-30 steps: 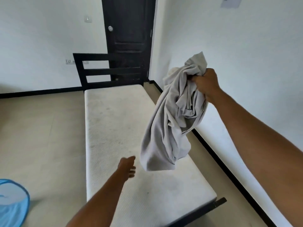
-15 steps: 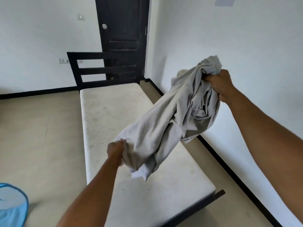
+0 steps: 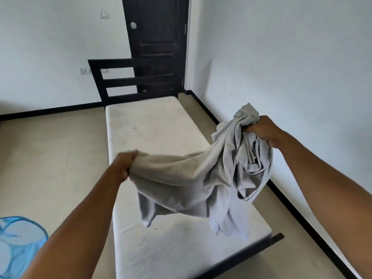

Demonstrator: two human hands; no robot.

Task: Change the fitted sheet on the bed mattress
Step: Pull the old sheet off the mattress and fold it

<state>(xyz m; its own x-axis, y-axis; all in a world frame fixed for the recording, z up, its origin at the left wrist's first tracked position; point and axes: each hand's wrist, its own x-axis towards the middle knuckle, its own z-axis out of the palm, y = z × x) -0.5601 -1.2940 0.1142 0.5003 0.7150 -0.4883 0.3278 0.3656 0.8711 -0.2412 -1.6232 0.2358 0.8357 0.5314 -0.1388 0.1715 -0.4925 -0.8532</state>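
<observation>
Hanging in mid-air over the near half of the bare mattress point(image 3: 153, 127), the grey fitted sheet point(image 3: 191, 178) is bunched up and pulled between both hands; whether any part of it touches the mattress cannot be told. Head view: the sheet's long axis runs crosswise to the bed, left to right, tilting up toward the right, with the low end at the left hand and the high crumpled end at the right hand. Loose folds droop from the middle and right, and the lowest tails dangle above the mattress's near right corner. Left hand point(image 3: 124, 164) is out near the mattress's left edge, arm stretched forward, fingers curled tight round a gathered edge of the sheet. Right hand point(image 3: 261, 130) is higher and farther right, seen against the floor strip by the wall, forearm coming in from the lower right, fingers clenched on a thick wad of cloth, fingertips buried in the fabric. The mattress's long axis runs away from the camera to a black headboard point(image 3: 120, 83), which stands in front of a dark door point(image 3: 157, 37). A black frame rail point(image 3: 251, 248) shows at the foot, its end sticking out past the near right corner. On the right there is a narrow floor strip, then a white wall point(image 3: 291, 67) with a black baseboard point(image 3: 302, 218). On the left there is a wide stretch of tan floor point(image 3: 50, 158), with a blue mesh hamper point(image 3: 18, 244) at the lower left, well apart from the bed.
</observation>
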